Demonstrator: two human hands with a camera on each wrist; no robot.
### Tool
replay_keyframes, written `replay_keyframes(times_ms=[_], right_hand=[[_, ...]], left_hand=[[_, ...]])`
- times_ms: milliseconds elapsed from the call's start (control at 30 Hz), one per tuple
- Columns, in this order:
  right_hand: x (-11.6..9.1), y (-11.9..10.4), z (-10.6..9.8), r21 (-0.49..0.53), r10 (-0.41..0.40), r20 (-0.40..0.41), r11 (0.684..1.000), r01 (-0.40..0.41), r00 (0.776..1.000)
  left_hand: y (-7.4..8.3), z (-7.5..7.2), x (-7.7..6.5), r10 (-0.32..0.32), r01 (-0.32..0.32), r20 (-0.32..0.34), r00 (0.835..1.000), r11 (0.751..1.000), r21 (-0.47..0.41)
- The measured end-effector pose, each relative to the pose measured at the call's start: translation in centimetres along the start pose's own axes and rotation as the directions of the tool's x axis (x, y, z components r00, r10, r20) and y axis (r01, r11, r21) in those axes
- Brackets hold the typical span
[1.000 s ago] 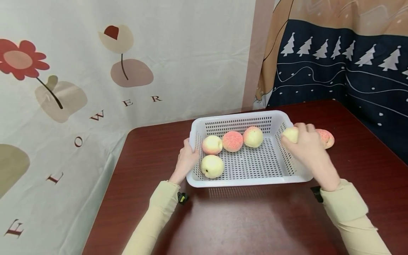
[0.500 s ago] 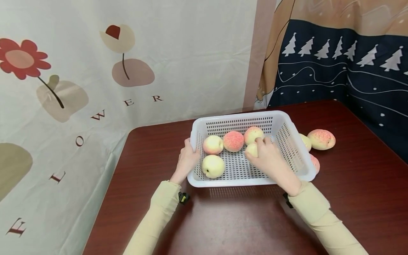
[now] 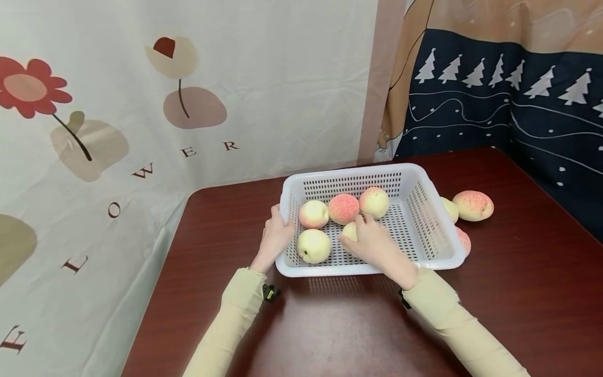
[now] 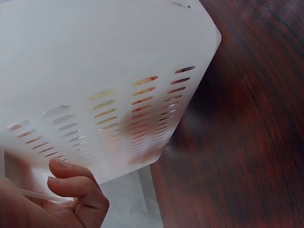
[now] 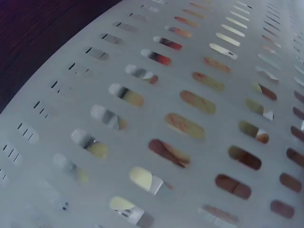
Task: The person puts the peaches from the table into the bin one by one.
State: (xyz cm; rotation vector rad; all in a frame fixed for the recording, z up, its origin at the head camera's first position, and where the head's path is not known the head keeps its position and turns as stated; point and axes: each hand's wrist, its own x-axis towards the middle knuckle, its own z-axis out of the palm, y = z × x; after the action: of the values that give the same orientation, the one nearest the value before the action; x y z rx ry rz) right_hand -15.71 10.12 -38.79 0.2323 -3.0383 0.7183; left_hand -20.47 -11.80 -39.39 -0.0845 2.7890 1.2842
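A white slotted plastic basket [image 3: 350, 270] stands on the table. My left hand [image 3: 275, 235] grips its left rim; in the left wrist view curled fingers [image 4: 80, 192] show at the basket's edge. Inside the basket, my right hand [image 3: 379, 246] holds a pale yellow peach [image 3: 349, 234], partly covered by the fingers. Around it lie a yellow-pink peach [image 3: 313, 214], a red peach [image 3: 344, 209], another yellow-pink peach [image 3: 375, 202] and a yellow peach [image 3: 314, 246]. The right wrist view shows only the slotted basket wall [image 5: 142, 118] close up, with no hand visible.
Beyond the basket's right side lie a pink-red peach [image 3: 473, 205], a yellow peach [image 3: 450, 209] and a pink peach [image 3: 464, 241], the last two partly hidden by the basket. The dark red table [image 3: 358, 324] meets a printed curtain [image 3: 282, 94] behind.
My right hand has carried the yellow peach from over the basket's right side leftward and down among the other peaches. The left hand stays on the rim.
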Motion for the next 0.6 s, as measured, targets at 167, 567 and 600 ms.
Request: replay_keyframes(times_ms=[167, 567, 600], right_hand=[[0.22, -0.22, 0.09, -0.035, -0.026, 0.082, 0.999, 0.029, 0.996], [0.35, -0.30, 0.52, 0.003, -0.089, 0.159, 0.996, 0.089, 0.983], [0.37, -0.26, 0.55, 0.004, -0.093, 0.157, 0.996, 0.094, 0.983]], left_hand=[[-0.07, -0.08, 0.11, -0.003, 0.003, 0.001, 1.000, 1.000, -0.004], [-0.36, 0.04, 0.22, 0.003, -0.002, 0.016, 1.000, 1.000, -0.021], [-0.34, 0.09, 0.24, 0.003, -0.003, 0.015, 1.000, 1.000, -0.021]])
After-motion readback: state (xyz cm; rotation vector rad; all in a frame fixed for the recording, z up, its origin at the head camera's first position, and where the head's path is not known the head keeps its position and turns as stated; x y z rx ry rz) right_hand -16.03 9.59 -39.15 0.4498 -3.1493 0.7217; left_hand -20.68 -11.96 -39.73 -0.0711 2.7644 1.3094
